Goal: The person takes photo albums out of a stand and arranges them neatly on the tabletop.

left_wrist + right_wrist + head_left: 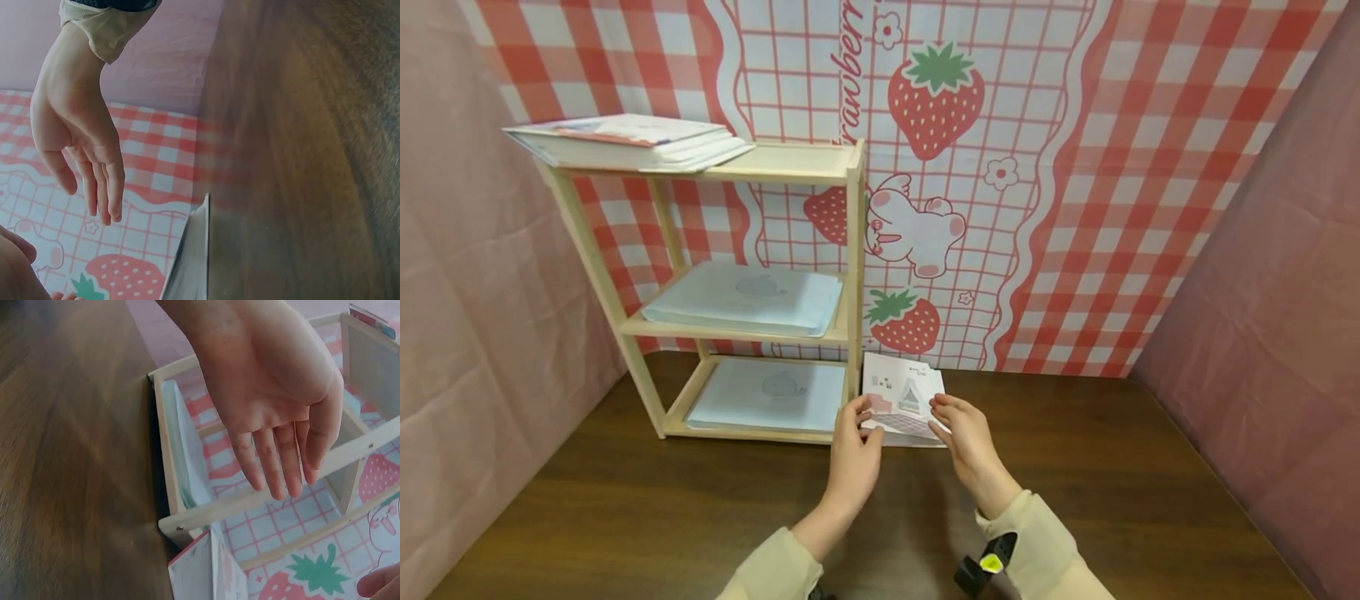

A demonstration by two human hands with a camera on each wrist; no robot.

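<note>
Honestly, the left hand [855,450] and right hand [973,446] are just loose, fingers relaxed, bracketing the books [901,379] rather than gripping, probably since they lie flat on the table [1097,467] and need no support, right beside the rack [797,158], whose post [854,250] would likely stop any leftward slide.

Two hands [855,457], one wooden rack [854,250], three shelves [797,160], two whale-printed stacks [737,298], one top book pile [625,137], at least one white booklet [887,379], three printed strawberries [934,108].
</note>
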